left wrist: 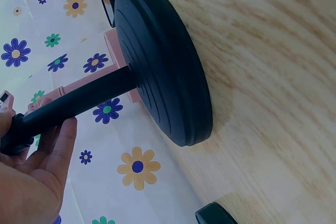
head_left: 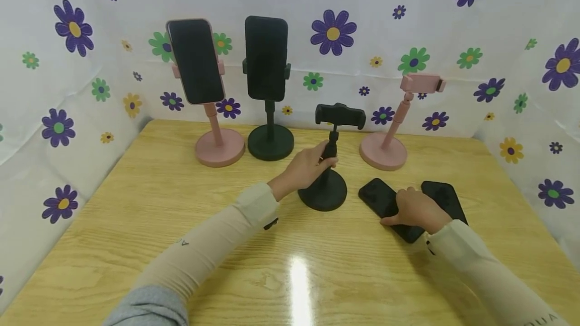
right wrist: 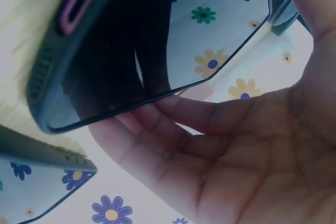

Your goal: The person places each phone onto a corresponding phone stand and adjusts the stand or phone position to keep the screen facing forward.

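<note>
1. Left hand (head_left: 307, 167) curls round the stem of the black stand (head_left: 327, 175); its clamp holds nothing, round base flat on counter (head_left: 136, 225), mid-counter.
2. Right hand (head_left: 414, 209) covers the near phone (head_left: 382, 200), fingers curled under its edge; glossy black screen, partly hidden.

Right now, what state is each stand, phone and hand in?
Left pink round-based stand: holds a dark phone.
Back black stand: holds a black phone.
Front black stand: clamp empty, upright.
Right pink stand: empty, tilted.
Left hand: grips front stand's post.
Right hand: grasps flat black phone.
Second flat phone: untouched.
</note>
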Demonstrator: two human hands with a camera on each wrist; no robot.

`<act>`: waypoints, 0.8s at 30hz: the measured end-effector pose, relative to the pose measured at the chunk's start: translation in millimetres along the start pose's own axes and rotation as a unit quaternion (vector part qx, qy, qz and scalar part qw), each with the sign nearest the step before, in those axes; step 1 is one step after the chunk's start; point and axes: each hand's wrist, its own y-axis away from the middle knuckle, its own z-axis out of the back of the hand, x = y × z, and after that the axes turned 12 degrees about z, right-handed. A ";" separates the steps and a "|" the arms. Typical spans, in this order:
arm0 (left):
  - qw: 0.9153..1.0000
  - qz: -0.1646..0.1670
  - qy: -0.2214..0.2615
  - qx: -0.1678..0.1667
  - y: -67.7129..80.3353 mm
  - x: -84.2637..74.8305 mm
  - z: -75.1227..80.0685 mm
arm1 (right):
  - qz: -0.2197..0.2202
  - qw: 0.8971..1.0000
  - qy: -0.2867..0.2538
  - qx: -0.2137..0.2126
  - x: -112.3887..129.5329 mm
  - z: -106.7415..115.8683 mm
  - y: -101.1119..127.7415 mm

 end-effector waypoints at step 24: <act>1.000 -0.002 0.003 -0.004 3.4 1.3 -0.9 | 0.074 0.997 -0.009 -0.019 7.7 -2.9 -1.4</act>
